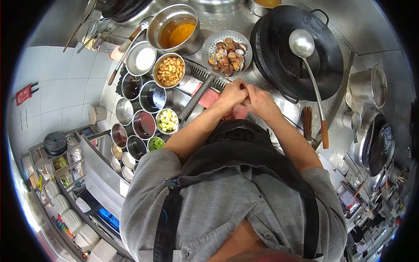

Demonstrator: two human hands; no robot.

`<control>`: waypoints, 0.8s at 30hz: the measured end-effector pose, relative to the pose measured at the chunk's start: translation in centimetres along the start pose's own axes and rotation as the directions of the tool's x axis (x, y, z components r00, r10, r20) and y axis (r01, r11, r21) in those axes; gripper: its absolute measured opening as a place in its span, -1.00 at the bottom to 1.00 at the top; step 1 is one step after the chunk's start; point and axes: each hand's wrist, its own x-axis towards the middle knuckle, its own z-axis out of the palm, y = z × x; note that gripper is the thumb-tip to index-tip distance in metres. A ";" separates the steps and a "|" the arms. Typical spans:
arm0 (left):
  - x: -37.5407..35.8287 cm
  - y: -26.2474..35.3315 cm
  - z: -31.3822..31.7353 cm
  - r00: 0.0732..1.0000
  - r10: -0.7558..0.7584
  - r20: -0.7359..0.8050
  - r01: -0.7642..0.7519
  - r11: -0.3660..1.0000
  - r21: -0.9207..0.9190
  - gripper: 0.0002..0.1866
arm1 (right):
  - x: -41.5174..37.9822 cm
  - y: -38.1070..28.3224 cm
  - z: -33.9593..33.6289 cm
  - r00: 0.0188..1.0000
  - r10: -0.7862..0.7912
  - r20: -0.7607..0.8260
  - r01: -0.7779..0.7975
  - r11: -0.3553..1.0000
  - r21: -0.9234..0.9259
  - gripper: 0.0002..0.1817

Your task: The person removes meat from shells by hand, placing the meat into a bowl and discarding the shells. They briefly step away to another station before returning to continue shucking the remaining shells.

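My left hand (233, 93) and my right hand (260, 102) meet in front of the apron, their fingers curled in and touching. Whatever lies between them, if anything, is hidden. Beneath and beside them are pink cloths (208, 98) on the steel counter edge. Just beyond my hands, a perforated strainer (211, 40) holds clams (227, 56) in their shells. To the right of it sits a large black wok (323, 74), with a long-handled ladle (302, 43) resting across it. A steel pot (192, 22) of orange-brown liquid stands behind on the left.
Left of my arm are bowls of peeled garlic cloves (170, 71), chopped pale green pieces (168, 120), green strips (155, 143) and dark sauces. A bundled bamboo brush (307, 124) lies by the wok. A mesh strainer (379, 86) hangs at far right; stacked white dishes (72, 220) fill shelves at lower left.
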 end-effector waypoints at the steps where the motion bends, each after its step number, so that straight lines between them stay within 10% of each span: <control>1: 0.1 0.0 0.0 1.000 -0.027 0.006 0.027 0.999 -0.027 -0.66 | 0.0 0.2 0.3 1.000 -0.001 0.001 0.001 1.000 0.000 -0.67; 6: -0.7 2.3 -1.4 0.999 -0.041 0.004 0.041 0.999 0.000 -0.67 | 0.6 0.6 -0.2 0.999 0.005 -0.054 -0.003 1.000 0.028 -0.74; 8: -0.8 2.5 -1.6 0.985 -0.091 0.145 0.135 0.936 -0.324 -0.69 | 0.9 0.6 -0.6 0.997 0.000 -0.080 0.003 0.999 0.038 -0.76; 13: -1.0 2.2 -1.3 0.992 0.002 0.128 0.057 0.888 -0.457 -0.65 | 1.6 1.1 -1.1 0.990 0.014 -0.142 -0.006 0.998 0.058 -0.81; 17: -1.2 1.8 -1.4 0.989 0.133 0.063 -0.079 0.843 -0.531 -0.68 | 2.3 1.6 -2.7 0.962 0.266 -0.056 -0.223 0.889 0.400 -0.76; 24: -1.7 3.0 -4.7 0.969 0.038 0.246 0.042 0.948 -0.315 -0.85 | 2.2 2.4 -2.8 0.924 0.382 0.008 -0.283 0.670 0.686 -0.76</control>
